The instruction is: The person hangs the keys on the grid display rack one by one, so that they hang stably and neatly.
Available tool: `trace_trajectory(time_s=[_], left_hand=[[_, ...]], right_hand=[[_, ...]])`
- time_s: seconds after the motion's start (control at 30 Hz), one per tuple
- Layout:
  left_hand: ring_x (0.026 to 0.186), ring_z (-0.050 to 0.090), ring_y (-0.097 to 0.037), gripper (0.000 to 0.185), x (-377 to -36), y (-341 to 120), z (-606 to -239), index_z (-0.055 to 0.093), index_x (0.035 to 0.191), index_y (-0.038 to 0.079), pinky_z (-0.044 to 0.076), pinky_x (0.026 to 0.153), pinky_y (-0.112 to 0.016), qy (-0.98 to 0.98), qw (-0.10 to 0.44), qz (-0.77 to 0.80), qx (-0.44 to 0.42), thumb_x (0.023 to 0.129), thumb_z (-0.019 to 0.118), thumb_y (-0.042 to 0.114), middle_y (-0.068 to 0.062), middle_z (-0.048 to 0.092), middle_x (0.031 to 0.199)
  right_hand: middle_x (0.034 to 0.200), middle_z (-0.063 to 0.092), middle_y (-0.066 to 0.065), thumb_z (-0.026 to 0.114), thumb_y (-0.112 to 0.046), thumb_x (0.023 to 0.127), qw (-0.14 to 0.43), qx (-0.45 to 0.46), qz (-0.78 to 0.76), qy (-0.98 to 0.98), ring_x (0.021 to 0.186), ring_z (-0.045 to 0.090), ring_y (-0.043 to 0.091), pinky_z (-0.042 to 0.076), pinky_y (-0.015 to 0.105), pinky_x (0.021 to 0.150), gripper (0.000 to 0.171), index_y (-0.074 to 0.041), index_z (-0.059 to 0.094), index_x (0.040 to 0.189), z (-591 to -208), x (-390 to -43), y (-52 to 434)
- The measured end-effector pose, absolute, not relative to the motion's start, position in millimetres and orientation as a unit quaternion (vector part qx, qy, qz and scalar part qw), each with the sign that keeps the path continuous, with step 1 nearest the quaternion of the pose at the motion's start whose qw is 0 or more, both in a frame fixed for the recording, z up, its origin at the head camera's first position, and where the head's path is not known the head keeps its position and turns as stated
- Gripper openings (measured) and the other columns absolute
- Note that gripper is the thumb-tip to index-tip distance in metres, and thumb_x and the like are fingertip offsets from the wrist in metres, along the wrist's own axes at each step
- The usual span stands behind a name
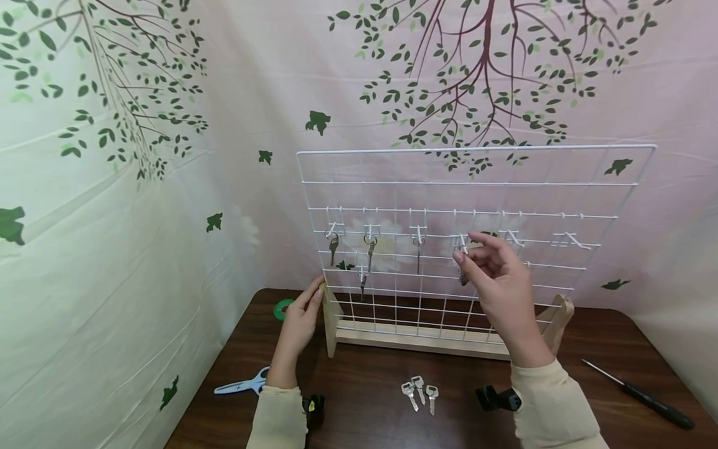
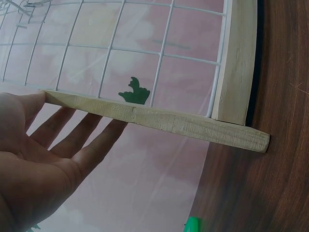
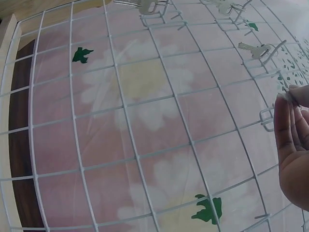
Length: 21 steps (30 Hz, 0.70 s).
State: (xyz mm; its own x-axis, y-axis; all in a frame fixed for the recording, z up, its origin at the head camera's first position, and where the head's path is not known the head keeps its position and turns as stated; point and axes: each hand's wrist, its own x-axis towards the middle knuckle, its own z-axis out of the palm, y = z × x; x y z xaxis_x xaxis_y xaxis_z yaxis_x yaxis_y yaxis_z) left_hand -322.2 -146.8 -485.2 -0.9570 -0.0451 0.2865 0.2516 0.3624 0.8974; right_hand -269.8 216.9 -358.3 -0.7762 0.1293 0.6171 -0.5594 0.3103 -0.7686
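Observation:
A white wire grid [image 1: 395, 290] stands in a wooden base, with several hooks along it. My left hand [image 1: 300, 321] grips the stand's wooden side post [image 2: 159, 121], thumb on one side and fingers on the other. At a white hook [image 1: 463, 242] right of the middle, my right hand [image 1: 502, 290] pinches a small key [image 1: 463, 276], mostly hidden by the thumb and fingers. Other keys hang on hooks to the left: one key [image 1: 333, 249] at the far left, another key [image 1: 371, 252] beside it, a third key [image 1: 418, 255], and a lower key [image 1: 363, 285].
Several loose keys [image 1: 419, 391] lie on the dark wooden table [image 1: 359, 399] in front of the stand. Blue scissors [image 1: 238, 386] and a green ring [image 1: 282, 308] are at the left. A black-handled screwdriver [image 1: 645, 396] lies at the right. Two more hooks [image 1: 572, 239] hold nothing.

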Motion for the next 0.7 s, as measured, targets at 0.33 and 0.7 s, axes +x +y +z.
trace_trajectory(time_s=[0.33,0.7], left_hand=[[0.158,0.043,-0.034,0.048,-321,-146,-485,0.054,0.158,0.029,0.039,0.127,-0.062,-0.814,0.129,-0.563,-0.055,0.113,0.052,0.043,-0.003,0.050,0.167],[0.158,0.043,-0.034,0.046,-322,-147,-485,0.054,0.158,0.034,0.040,0.126,-0.062,-0.813,0.126,-0.565,-0.059,0.113,0.052,0.044,-0.003,0.051,0.167]], right_hand=[[0.100,0.076,-0.015,0.073,-0.007,0.102,0.288,0.133,0.557,-0.768,0.081,0.073,0.000,0.061,0.014,0.076,0.033,-0.004,0.067,0.134,-383,-266,223],[0.099,0.074,-0.006,0.074,-0.016,0.102,0.221,0.097,0.545,-0.803,0.080,0.069,0.001,0.060,0.018,0.072,0.034,-0.007,0.067,0.135,-414,-254,218]])
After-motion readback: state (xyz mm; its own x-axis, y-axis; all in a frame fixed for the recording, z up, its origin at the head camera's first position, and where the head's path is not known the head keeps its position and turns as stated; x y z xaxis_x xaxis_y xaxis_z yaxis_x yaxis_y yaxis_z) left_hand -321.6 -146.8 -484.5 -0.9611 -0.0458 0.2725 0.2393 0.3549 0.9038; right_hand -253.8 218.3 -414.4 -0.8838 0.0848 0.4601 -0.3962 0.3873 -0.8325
